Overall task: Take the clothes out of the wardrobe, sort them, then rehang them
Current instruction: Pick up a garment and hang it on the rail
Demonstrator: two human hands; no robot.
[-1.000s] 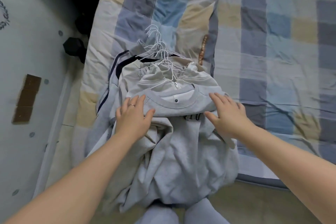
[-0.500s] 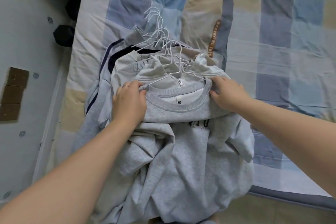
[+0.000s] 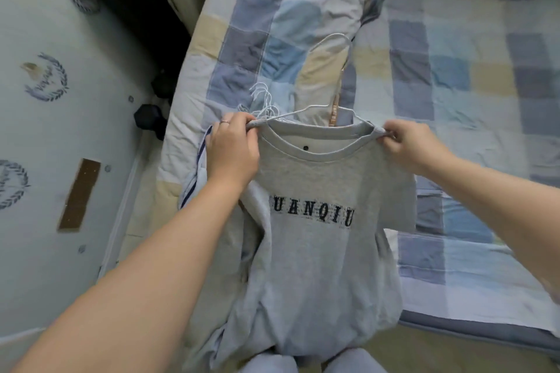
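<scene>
Head view: left hand point(image 3: 231, 150) and right hand point(image 3: 407, 145) each pinch the ribbed collar of a soft grey sweatshirt point(image 3: 318, 239) on a thin white wire hanger point(image 3: 315, 109).

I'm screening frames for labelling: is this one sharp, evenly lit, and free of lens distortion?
Head view: soft even light, no glare; print on the grey T-shirt legible but smeared; white hanger slightly motion-blurred; wide-angle bowing toward the edges.
</scene>
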